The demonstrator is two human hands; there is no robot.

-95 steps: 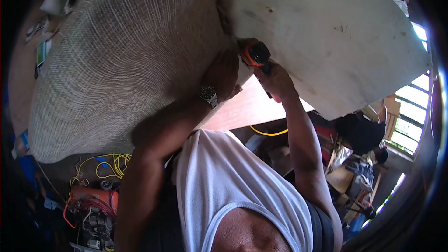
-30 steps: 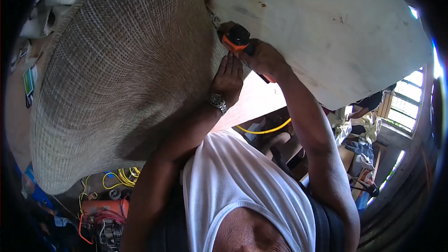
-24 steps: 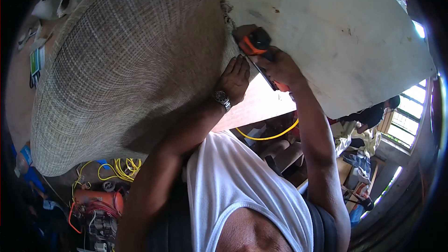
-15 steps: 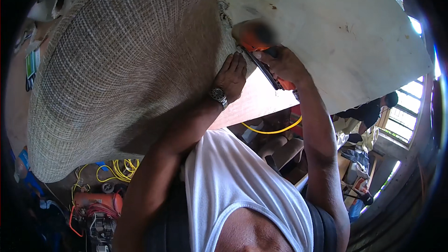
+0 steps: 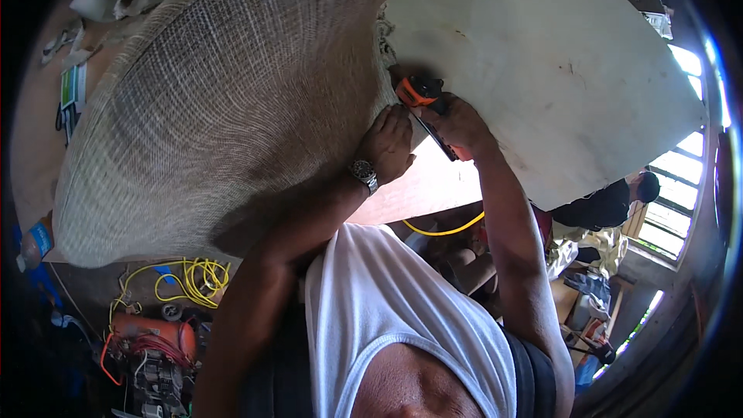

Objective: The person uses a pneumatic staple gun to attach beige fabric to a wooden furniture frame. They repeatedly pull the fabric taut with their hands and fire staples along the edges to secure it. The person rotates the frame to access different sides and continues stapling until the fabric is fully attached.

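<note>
Single view: left fisheye of the head pair, looking steeply down, upright, unmirrored. Close range: white tank top (image 5: 410, 286) fills bottom centre; left hand (image 5: 387, 144) and right hand (image 5: 458, 125) sit around mid-frame, beyond the near edge of the bench (image 5: 418, 192). Very wide coverage, out to the barred window (image 5: 670, 195) at right; rim dark, straight edges bowed.

Right hand (image 5: 460, 125) gripping an orange-and-black handheld tool (image 5: 420, 92), left hand (image 5: 389, 143) with silver metal wristwatch (image 5: 363, 171) against beige woven fabric (image 5: 201, 108), pale smooth sheet (image 5: 542, 77) at right, coiled yellow hose (image 5: 203, 291) lower left.
</note>
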